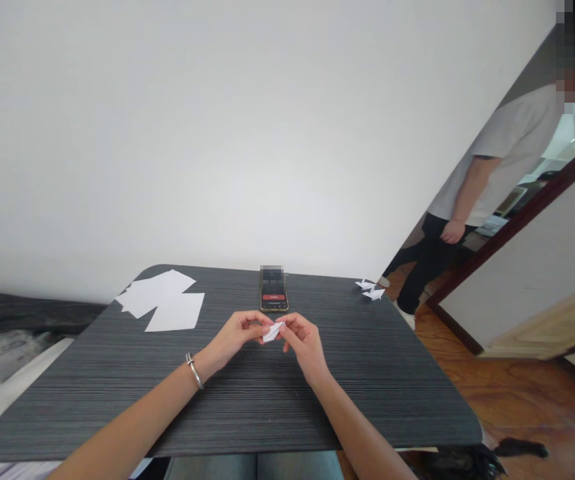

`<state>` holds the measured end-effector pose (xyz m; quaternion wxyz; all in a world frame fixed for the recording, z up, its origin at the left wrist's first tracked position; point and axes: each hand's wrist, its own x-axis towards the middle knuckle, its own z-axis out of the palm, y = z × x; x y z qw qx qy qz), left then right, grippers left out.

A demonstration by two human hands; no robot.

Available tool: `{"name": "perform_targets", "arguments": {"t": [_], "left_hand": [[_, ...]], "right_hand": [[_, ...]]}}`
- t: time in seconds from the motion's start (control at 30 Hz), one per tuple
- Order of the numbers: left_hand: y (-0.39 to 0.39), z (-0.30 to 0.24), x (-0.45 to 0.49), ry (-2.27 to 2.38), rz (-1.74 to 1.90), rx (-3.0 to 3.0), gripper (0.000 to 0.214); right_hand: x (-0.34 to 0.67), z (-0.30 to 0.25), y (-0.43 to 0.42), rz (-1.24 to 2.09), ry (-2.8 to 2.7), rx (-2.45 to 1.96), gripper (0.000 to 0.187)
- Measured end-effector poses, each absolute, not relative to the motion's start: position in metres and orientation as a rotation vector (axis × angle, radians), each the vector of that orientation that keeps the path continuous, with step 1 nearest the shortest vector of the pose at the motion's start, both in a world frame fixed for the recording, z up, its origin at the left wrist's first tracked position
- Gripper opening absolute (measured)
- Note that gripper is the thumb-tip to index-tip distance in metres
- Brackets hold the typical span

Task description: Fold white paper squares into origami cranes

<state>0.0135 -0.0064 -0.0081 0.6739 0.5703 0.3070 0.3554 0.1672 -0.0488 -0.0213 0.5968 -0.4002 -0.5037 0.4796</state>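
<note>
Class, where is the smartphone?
Centrally in the head view, the smartphone is on the table near the wall, just beyond the folded paper between the left hand and right hand.

Looks like a room in a home, or maybe a little office; hard to say which. Has a plain white wall [267,147], a brown wood floor [522,393] and a smooth dark table [257,410] right by the wall. Shows messy pale cloth [4,373] at the left, and a dark red frame [522,217] near a walking person [512,147] at the right.
</note>
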Motion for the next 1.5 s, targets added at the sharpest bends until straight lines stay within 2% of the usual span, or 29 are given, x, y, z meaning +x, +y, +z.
{"name": "perform_targets", "arguments": {"t": [0.33,0.6,1.07,1.5], "left_hand": [[-0.009,-0.005,0.014,0.654,0.721,1.337,0.016],[-0.006,-0.007,0.013,0.648,0.765,1.348,0.017],[-0.003,-0.013,0.011,0.671,0.771,1.402,0.018],[-0.002,-0.012,0.011,0.719,0.75,1.444,0.022]], "right_hand": [[0.165,-0.023,-0.047,1.068,-1.225,-0.96,0.007],[0.17,-0.016,-0.05,0.846,-1.373,-0.969,0.012],[0.167,-0.019,-0.045,0.754,-1.403,-0.993,0.008],[0.164,-0.021,-0.044,0.722,-1.397,-1.04,0.015]]}}
